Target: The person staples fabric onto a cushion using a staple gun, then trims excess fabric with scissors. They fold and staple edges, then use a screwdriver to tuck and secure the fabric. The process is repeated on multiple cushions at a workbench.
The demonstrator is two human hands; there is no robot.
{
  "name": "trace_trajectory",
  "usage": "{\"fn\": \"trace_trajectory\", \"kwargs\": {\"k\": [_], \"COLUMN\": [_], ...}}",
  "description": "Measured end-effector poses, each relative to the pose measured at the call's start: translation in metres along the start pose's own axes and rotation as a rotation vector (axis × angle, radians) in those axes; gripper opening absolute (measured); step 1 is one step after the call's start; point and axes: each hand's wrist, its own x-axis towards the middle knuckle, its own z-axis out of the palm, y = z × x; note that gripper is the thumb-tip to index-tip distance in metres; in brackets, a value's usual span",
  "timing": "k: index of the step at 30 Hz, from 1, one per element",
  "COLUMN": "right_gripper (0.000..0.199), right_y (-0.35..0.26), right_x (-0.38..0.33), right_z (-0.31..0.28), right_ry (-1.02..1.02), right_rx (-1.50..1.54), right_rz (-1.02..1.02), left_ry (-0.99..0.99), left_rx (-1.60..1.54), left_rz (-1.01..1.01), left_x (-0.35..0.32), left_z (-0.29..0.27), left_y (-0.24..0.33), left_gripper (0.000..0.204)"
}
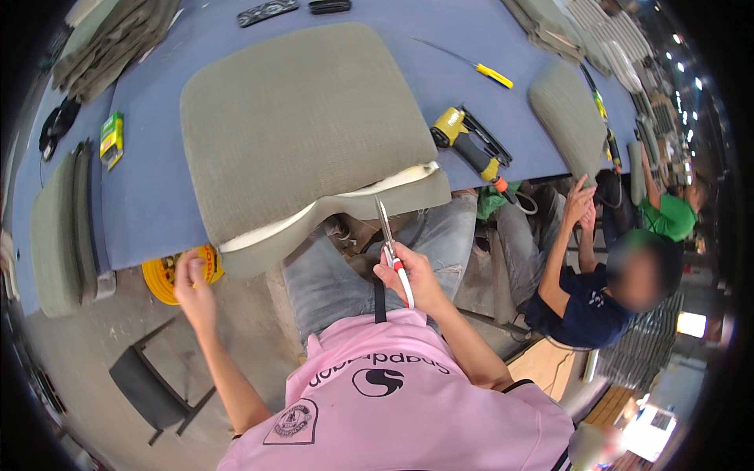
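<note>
Scissors (pixel 390 247) are gripped in the right hand (pixel 412 276), fingers clenched round the red-and-white handles, blades pointing up and away toward the near edge of the seat cushion (pixel 302 125). The blade tips sit just at the underside of that edge, where the grey-green cover fabric (pixel 408 196) hangs down over a strip of pale foam (pixel 393 179). The long axis of the scissors runs near-to-far, close to square across the cushion's near edge, which itself runs left to right and overhangs the blue bench (pixel 149 180).

The left hand (pixel 194 286) is raised below the cushion's near-left corner, close to a yellow reel (pixel 161 276) under the bench edge. Its fingers are loosely curled; whether they pinch the fabric cannot be told, as the hand shows from the back. The right hand is plainly the nearer to the hanging fabric; the fabric lies directly beyond the blade tips.

Elsewhere on the bench: a yellow-and-black staple gun (pixel 470 143) just right of the cushion, a yellow-handled knife (pixel 487 72) farther off, a second smaller cushion (pixel 569 114) to the right, and folded covers (pixel 110 39) at the far left. Another person in a dark shirt (pixel 585 302) sits low at the right, one hand raised to the bench edge.
</note>
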Motion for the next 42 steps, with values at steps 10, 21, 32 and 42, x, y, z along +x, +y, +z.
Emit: {"fn": "trace_trajectory", "kwargs": {"k": [10,21,32,42], "right_gripper": [0.044,0.052,0.044,0.046], "right_y": [0.041,0.033,0.048,0.067], "right_x": [-0.008,0.002,-0.004,-0.014], "right_z": [-0.013,-0.028,-0.031,-0.032], "right_ry": [0.307,0.428,0.431,0.409], "right_rx": [0.398,-0.214,-0.089,-0.184], "right_rz": [0.272,0.24,0.301,0.177], "left_ry": [-0.33,-0.993,-1.33,-1.181], "left_rx": [-0.056,0.439,0.815,0.906], "left_rz": [0.934,1.648,1.826,2.104], "left_x": [-0.017,0.072,0.068,0.068], "left_z": [0.186,0.345,0.368,0.383], "left_y": [0.216,0.329,0.371,0.376], "left_gripper": [0.02,0.024,0.021,0.025]}}
